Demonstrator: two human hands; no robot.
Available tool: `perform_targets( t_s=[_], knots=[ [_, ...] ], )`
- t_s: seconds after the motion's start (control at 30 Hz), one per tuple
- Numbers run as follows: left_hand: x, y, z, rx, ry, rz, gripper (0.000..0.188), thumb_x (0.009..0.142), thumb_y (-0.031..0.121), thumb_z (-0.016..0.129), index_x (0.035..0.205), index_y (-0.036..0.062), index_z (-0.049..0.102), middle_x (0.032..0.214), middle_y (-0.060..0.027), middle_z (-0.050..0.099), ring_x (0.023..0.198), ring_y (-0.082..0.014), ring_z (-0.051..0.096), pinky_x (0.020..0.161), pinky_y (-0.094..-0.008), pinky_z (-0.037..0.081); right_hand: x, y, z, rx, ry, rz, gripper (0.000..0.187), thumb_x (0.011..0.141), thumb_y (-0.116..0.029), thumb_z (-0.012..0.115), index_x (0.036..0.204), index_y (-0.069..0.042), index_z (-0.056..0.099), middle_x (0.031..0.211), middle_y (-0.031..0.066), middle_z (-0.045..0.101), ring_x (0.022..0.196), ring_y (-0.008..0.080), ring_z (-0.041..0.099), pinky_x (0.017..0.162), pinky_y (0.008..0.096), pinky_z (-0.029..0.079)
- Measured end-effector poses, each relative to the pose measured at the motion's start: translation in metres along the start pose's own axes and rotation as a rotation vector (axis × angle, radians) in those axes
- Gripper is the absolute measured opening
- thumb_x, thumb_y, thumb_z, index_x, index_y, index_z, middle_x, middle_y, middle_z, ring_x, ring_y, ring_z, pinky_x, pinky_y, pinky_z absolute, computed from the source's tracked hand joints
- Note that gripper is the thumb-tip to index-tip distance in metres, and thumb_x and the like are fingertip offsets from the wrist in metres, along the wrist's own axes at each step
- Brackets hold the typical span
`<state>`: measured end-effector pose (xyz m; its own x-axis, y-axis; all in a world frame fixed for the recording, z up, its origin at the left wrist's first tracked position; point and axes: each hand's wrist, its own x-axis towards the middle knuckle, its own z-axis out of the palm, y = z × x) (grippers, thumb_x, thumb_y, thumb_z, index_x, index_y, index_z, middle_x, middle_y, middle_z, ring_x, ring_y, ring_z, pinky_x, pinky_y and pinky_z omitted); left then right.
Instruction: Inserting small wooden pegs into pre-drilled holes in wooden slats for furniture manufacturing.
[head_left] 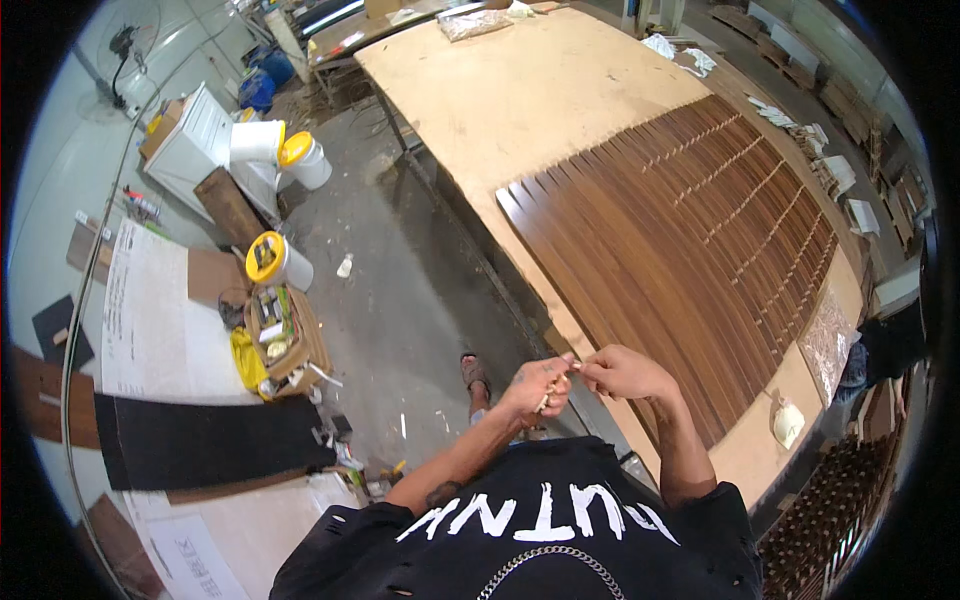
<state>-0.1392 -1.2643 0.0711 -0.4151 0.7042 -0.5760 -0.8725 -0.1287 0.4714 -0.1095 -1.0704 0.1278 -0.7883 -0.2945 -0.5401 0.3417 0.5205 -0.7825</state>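
Several small pale wooden dowels (545, 402) show between the curled fingers of my left hand (538, 388). My right hand (630, 374) meets it at the fingertips, closed in a pinch; whatever lies between those tips is too small to make out. Both hands are above the near left edge of a batch of dark brown wooden boards (610, 255), laid side by side on the worktable. Rows of pale dowels (765, 245) run across the boards' far right part. By the right end of the boards lie a clear plastic bag (827, 345) and a small whitish bottle (787, 424).
The pale worktable (480, 95) stretches away in front, with another plastic bag (474, 25) at its far end. On the left stand white buckets with yellow lids (265, 256), a box of odds and ends (290, 330) and a black sheet (210, 443). Stacked wood pieces (835, 510) sit at right.
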Motion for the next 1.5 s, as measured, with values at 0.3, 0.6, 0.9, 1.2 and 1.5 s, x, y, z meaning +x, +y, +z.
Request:
perform_targets(
  t_s=[0.3,0.6,0.9,1.2,1.5],
  knots=[
    [0.065,0.158,-0.059,0.090,-0.138,-0.166,0.025,0.100,0.024,0.048,0.084,0.0059,0.054,0.059,0.0024,0.045,0.040,-0.0067,0.035,0.034,-0.0226,0.027,0.122,-0.070,-0.028,-0.169,0.499,0.075,0.032,0.090,-0.027,0.050,0.087,0.001,0.065,0.074,0.0227,0.063,0.066,0.0395,0.061,0.064,0.0428,0.048],
    [0.135,0.267,-0.089,0.175,-0.234,-0.391,0.027,0.098,0.027,0.053,0.083,0.0049,0.057,0.058,0.0014,0.048,0.039,-0.0063,0.041,0.031,-0.0203,0.029,0.203,-0.099,-0.041,0.495,0.873,0.070,0.012,0.093,-0.006,0.056,0.098,0.002,0.063,0.080,0.0090,0.068,0.065,0.0145,0.066,0.059,0.0278,0.051],
    [0.209,0.302,-0.124,-0.171,-0.292,-0.506,0.034,0.097,0.039,0.054,0.084,0.0079,0.058,0.057,0.0016,0.043,0.046,-0.0094,0.042,0.034,-0.0220,0.031,0.254,0.018,-0.140,0.667,1.345,0.090,0.009,0.093,-0.007,0.057,0.097,0.001,0.059,0.079,0.0090,0.067,0.067,0.0143,0.066,0.058,0.0260,0.053],
    [0.236,0.357,-0.130,-0.181,-0.150,-0.338,0.037,0.101,0.037,0.045,0.085,0.0070,0.059,0.058,0.0013,0.042,0.045,-0.0089,0.039,0.032,-0.0208,0.031,0.302,0.164,-0.311,-0.067,1.466,0.439,0.014,0.086,-0.018,0.063,0.091,-0.006,0.067,0.086,0.0150,0.070,0.083,0.0295,0.069,0.072,0.0401,0.053],
    [0.277,0.398,-0.145,-0.231,-0.168,-0.329,0.036,0.101,0.037,0.044,0.084,0.0075,0.056,0.058,0.0015,0.041,0.044,-0.0083,0.039,0.032,-0.0204,0.030,0.316,0.129,-0.341,-0.517,1.101,0.641,0.014,0.084,-0.015,0.061,0.088,-0.001,0.062,0.083,0.0212,0.067,0.085,0.0400,0.064,0.076,0.0500,0.051]
  ],
)
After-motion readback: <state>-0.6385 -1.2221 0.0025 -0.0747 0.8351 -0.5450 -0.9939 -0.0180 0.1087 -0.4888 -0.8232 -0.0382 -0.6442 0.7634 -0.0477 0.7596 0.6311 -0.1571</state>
